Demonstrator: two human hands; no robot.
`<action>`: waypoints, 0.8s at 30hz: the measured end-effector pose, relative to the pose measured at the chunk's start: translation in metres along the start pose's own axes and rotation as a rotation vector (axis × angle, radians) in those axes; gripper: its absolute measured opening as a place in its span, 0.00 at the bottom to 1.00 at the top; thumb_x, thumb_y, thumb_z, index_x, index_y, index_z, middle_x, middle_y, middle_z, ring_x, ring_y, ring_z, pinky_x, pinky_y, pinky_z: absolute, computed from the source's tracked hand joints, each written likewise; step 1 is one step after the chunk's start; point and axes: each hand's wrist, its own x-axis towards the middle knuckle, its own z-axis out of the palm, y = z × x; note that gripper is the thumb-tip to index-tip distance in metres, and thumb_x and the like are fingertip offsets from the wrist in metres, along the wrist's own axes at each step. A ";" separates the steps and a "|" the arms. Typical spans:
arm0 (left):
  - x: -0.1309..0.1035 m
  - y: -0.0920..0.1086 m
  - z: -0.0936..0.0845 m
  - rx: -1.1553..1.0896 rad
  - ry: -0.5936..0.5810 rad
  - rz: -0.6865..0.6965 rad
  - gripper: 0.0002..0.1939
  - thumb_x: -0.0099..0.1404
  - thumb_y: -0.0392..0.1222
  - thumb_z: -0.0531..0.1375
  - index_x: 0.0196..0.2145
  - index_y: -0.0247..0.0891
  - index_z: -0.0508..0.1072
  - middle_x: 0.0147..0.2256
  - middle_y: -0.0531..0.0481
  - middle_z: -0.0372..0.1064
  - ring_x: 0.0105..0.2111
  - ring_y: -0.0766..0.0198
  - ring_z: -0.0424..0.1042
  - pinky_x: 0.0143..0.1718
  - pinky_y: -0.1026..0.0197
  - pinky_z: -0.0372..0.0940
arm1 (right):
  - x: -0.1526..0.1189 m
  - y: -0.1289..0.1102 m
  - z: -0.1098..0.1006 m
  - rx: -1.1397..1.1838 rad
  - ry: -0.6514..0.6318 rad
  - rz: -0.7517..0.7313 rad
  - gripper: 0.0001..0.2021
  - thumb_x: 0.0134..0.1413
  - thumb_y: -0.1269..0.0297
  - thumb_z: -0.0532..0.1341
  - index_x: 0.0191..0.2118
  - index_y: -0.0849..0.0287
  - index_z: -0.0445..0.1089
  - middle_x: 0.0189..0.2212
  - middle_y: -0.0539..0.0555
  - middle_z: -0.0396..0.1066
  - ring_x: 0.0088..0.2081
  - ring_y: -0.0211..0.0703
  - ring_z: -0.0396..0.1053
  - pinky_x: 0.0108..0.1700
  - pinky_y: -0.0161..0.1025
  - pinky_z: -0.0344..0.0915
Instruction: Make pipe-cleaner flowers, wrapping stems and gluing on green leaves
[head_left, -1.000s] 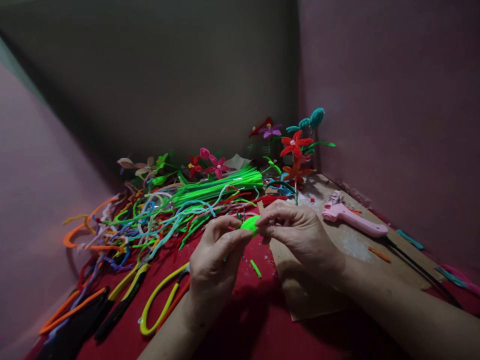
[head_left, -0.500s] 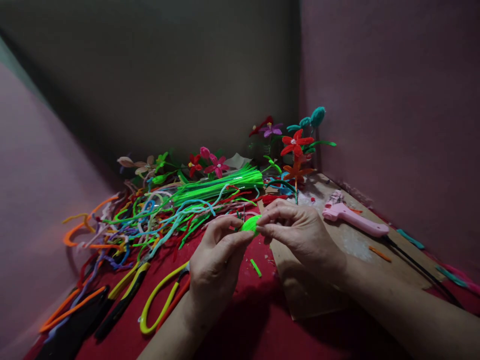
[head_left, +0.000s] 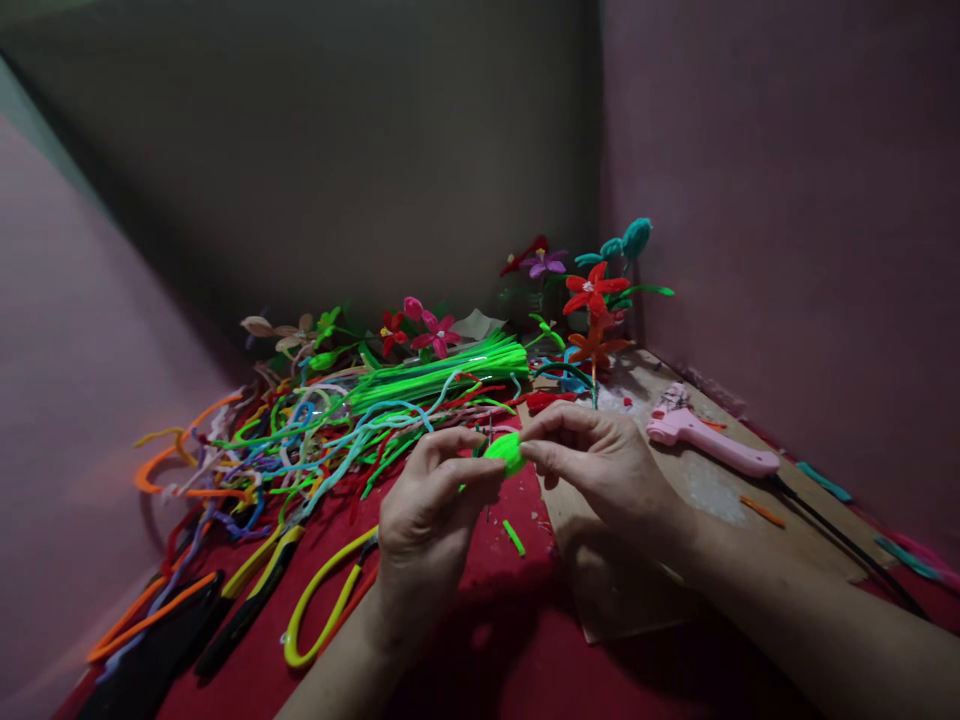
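Note:
Between my two hands is a small bright green fuzzy pipe-cleaner piece point(head_left: 505, 453), rounded like a bud or petal. My left hand point(head_left: 439, 500) pinches its left end between thumb and fingers. From the other side, the thumb and fingertips of my right hand point(head_left: 600, 465) grip its right end. A thin dark wire shows upright by the left fingertips; where it joins is hidden. Below the hands, a short green pipe-cleaner offcut point(head_left: 514, 538) lies on the red tabletop point(head_left: 517, 620).
Behind lie a bundle of green pipe cleaners point(head_left: 442, 375) and a tangled colourful heap point(head_left: 300, 440). Pliers point(head_left: 251, 600) and yellow-handled scissors point(head_left: 307, 620) lie left. A pink glue gun point(head_left: 712, 440) rests on a brown board point(head_left: 720, 500) at right. Pipe-cleaner flowers point(head_left: 596, 290) stand at the back.
My fingers have shifted slightly on the green piece, which shows a little more of its lower side now. The whole view has moved slightly; the tools lie as before.

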 end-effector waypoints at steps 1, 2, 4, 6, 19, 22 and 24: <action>0.001 0.001 0.000 -0.069 0.007 -0.067 0.09 0.58 0.30 0.61 0.33 0.42 0.77 0.39 0.49 0.64 0.34 0.66 0.70 0.29 0.66 0.70 | 0.000 0.000 0.000 0.054 -0.002 0.022 0.04 0.49 0.66 0.63 0.32 0.59 0.71 0.21 0.47 0.65 0.21 0.32 0.61 0.22 0.33 0.60; 0.003 0.003 0.000 -0.128 0.012 -0.130 0.07 0.58 0.31 0.61 0.32 0.41 0.77 0.38 0.50 0.64 0.32 0.67 0.70 0.28 0.66 0.70 | 0.000 0.000 0.000 0.091 0.000 0.038 0.05 0.50 0.65 0.62 0.34 0.59 0.70 0.21 0.46 0.64 0.20 0.32 0.61 0.22 0.33 0.60; 0.006 0.004 0.000 -0.235 0.029 -0.239 0.05 0.57 0.32 0.62 0.30 0.39 0.77 0.37 0.50 0.65 0.28 0.70 0.70 0.27 0.66 0.70 | 0.001 0.000 -0.002 0.096 0.025 0.042 0.06 0.51 0.64 0.62 0.35 0.58 0.69 0.21 0.45 0.63 0.20 0.32 0.61 0.22 0.32 0.60; 0.009 0.004 0.000 -0.354 0.063 -0.336 0.02 0.55 0.32 0.64 0.28 0.37 0.76 0.36 0.51 0.66 0.26 0.71 0.70 0.26 0.66 0.70 | 0.002 0.001 -0.004 0.050 0.070 0.034 0.06 0.50 0.63 0.62 0.35 0.59 0.68 0.22 0.46 0.63 0.21 0.32 0.60 0.21 0.32 0.60; 0.016 -0.001 0.004 -0.987 0.080 -0.967 0.08 0.54 0.33 0.64 0.33 0.31 0.71 0.24 0.53 0.70 0.15 0.78 0.63 0.13 0.77 0.61 | 0.003 0.004 0.001 0.323 -0.120 0.254 0.15 0.39 0.69 0.68 0.38 0.59 0.73 0.31 0.50 0.72 0.26 0.32 0.64 0.26 0.32 0.59; 0.012 -0.003 0.007 -0.992 0.027 -1.033 0.04 0.57 0.32 0.62 0.32 0.32 0.71 0.22 0.54 0.68 0.14 0.78 0.63 0.13 0.77 0.61 | 0.003 0.003 0.003 0.371 -0.158 0.264 0.14 0.38 0.71 0.68 0.37 0.59 0.73 0.31 0.49 0.72 0.27 0.32 0.64 0.27 0.31 0.59; 0.010 -0.004 0.008 -0.966 -0.012 -1.042 0.04 0.57 0.34 0.62 0.32 0.33 0.71 0.19 0.55 0.66 0.14 0.77 0.63 0.13 0.77 0.61 | 0.003 0.003 0.003 0.378 -0.174 0.245 0.12 0.39 0.71 0.68 0.35 0.59 0.73 0.29 0.48 0.71 0.27 0.32 0.64 0.27 0.31 0.59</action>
